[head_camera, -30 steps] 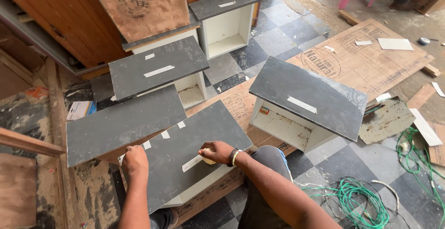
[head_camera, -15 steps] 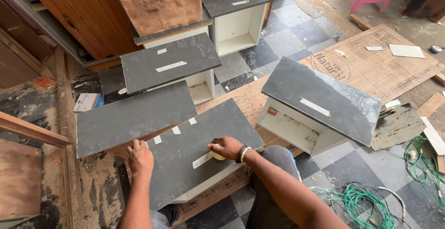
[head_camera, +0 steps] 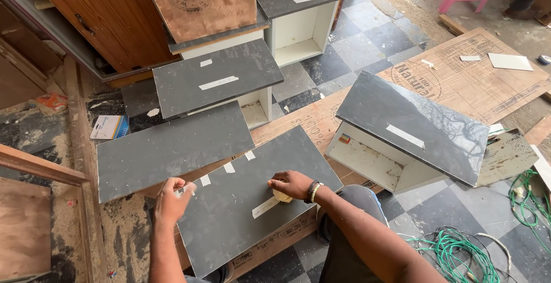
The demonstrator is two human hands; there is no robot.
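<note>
- The dark grey panel (head_camera: 252, 203) lies flat in front of the person: stiff, smooth, likely slick, best gripped by its edges.
- The right hand (head_camera: 291, 184) presses a pale wad against the tape strip (head_camera: 265, 207).
- The left hand (head_camera: 170, 200) curls over the panel's left edge.
- Similar grey-topped drawer boxes (head_camera: 402, 139) stand around.

A carpentry workshop: unfinished grey-fronted drawer boxes (head_camera: 410, 139) lie about a dusty checkered floor (head_camera: 367, 28) among plywood sheets (head_camera: 476, 79), sawdust and a tangle of green cable (head_camera: 459, 248).
</note>
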